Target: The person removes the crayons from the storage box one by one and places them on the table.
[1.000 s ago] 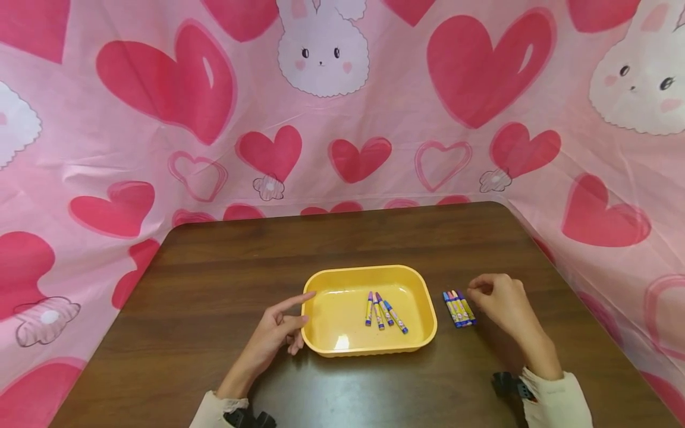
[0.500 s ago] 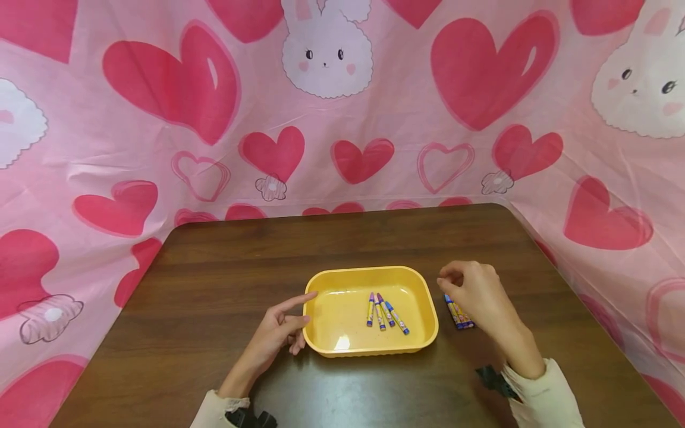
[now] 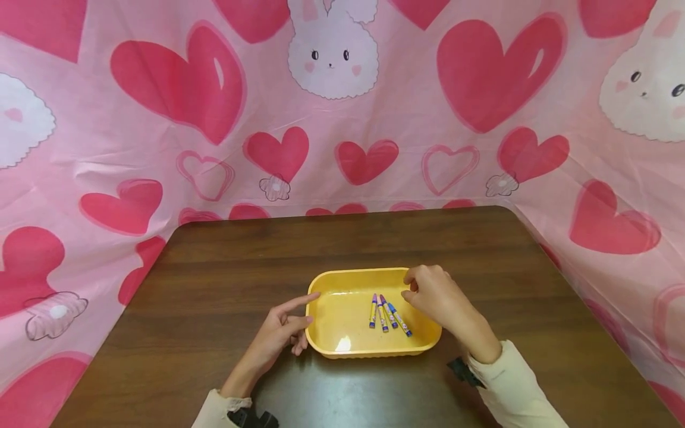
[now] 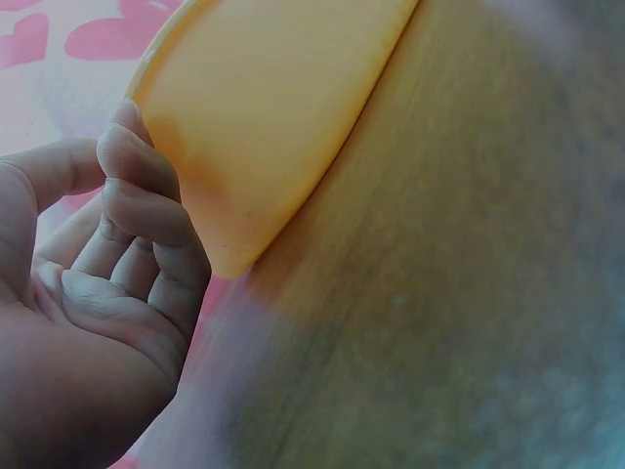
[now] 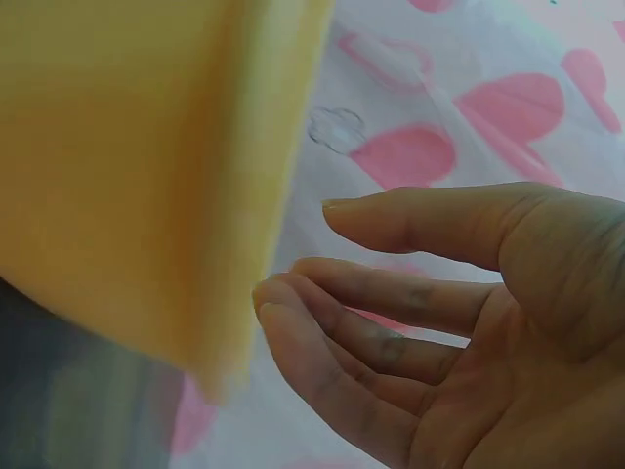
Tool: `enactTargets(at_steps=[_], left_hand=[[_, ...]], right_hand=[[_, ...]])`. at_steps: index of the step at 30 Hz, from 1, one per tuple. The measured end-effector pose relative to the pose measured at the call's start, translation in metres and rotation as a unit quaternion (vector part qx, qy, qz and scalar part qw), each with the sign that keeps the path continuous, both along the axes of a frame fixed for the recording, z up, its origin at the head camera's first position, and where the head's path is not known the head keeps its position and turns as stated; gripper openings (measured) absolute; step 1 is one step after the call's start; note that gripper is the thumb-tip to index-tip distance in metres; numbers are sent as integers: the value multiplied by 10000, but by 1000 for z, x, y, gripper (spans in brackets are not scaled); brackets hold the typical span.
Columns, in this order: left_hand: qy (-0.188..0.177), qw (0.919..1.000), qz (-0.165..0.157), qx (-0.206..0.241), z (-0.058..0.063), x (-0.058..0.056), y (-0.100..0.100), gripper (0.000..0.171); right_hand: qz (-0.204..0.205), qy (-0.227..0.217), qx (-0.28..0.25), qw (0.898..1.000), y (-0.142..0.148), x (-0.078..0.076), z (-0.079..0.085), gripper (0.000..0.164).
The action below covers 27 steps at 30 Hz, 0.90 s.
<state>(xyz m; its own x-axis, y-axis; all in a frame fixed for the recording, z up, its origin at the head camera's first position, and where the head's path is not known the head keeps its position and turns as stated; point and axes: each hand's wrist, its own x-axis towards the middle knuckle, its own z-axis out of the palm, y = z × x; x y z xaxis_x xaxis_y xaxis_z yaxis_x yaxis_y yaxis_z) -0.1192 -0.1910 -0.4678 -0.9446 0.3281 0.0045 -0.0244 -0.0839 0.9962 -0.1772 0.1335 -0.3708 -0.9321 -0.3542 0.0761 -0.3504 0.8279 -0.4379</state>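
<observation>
In the head view a yellow tray (image 3: pixel 342 348) stands on the table, with several crayons (image 3: pixel 384 318) in yellow wrappers lying loose on its floor. My left hand (image 3: pixel 273 333) holds the tray's left side, index finger over the rim and thumb against it; the left wrist view shows the other fingers curled below. Above the tray's right side hovers my right hand (image 3: pixel 441 297). Seen in the right wrist view, my right hand (image 5: pixel 439 303) has its thumb apart from loosely bent fingers and nothing between them. The row of crayons beside the tray is hidden behind the right forearm.
A dark wooden table (image 3: pixel 235 249) carries everything. Pink cloth with hearts and rabbits (image 3: pixel 321 148) hangs behind it and along both sides. Each wrist wears a black strap, the left strap (image 3: pixel 251 418) near the front edge.
My right hand has moved left from beside the row of crayons, over them, to above the tray's right side. The left hand stays at the rim, and the crayons inside lie unchanged.
</observation>
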Motion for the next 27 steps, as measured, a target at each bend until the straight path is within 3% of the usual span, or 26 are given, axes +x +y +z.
enactTargets(at_steps=[5,8,15,23,27], left_hand=[[17,10000,32,19,0,0,0,55],[74,10000,-17,53,0,0,0,55],[162,9997,-124,151,-1,0,-1,54],[122,9998,-79,113,-1,0,0,55],[132,9998,-104,147,0,1,1,54]], right_hand=[[86,-273,280,9992,-11,-4,-16,15],[156,-418,375,9983,-16,-4,-26,5],[534,-535,658,9950,-23,1,-42,35],[159,-619,915,9938,-27,0,-49,28],[80,-593,775,9952,-28,1,-51,26]])
